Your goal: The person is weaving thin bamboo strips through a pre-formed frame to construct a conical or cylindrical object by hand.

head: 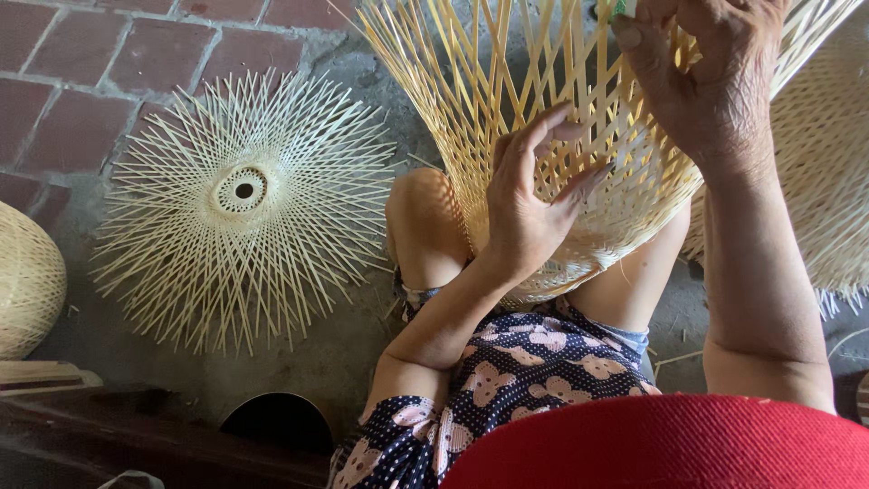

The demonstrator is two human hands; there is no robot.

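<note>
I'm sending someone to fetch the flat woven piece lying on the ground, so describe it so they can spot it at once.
Look at the grey floor beside the red brick paving, off the person's left knee. The flat woven bamboo disc lies there alone, untouched. Unlike the piece on the lap, it has a small round hole at its centre and loose strips radiating outward like sun rays.

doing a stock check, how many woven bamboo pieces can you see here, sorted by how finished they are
Open lattice piece being worked between the left hand and right hand, resting on the knees: 1
Flat star-shaped piece with a centre hole, on the floor: 1
Closely woven rounded pieces, one at the left edge, one at the right: 2
Total: 4
</note>
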